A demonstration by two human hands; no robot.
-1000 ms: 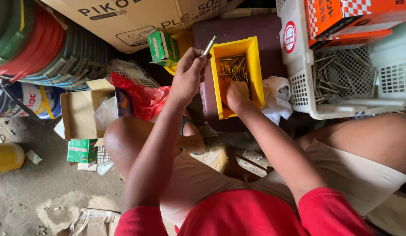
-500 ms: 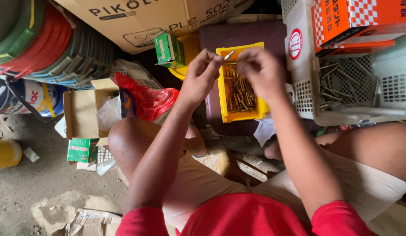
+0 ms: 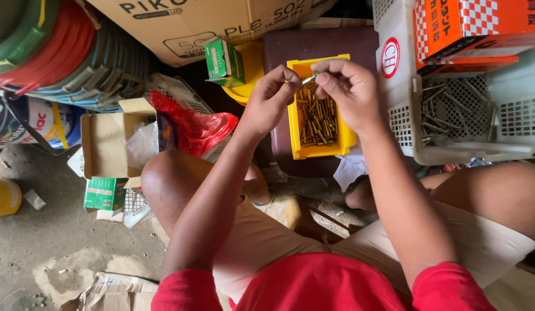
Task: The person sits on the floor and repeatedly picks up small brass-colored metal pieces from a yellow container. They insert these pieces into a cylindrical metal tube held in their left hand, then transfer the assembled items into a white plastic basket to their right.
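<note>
A small brass-coloured bolt [image 3: 309, 78] is pinched between my two hands above a yellow bin [image 3: 294, 129]. My left hand [image 3: 271, 99] grips its left end with thumb and fingers. My right hand [image 3: 348, 92] closes on its right end, the fingers curled over it. The yellow bin holds several loose brass-coloured bolts [image 3: 316, 121] and rests on a dark maroon surface [image 3: 325, 40]. Both forearms reach forward over my bare knees.
A white perforated basket [image 3: 406, 124] with grey metal bolts stands at right, orange boxes [image 3: 469, 29] on top. A green box [image 3: 224, 62], a red plastic bag [image 3: 192, 126], an open cardboard box [image 3: 103, 141], coiled hoses [image 3: 54, 52] and a big carton [image 3: 210, 23] lie left and behind.
My right hand left the yellow bin and rose to meet my left hand. Both now hold one bolt together above the bin.
</note>
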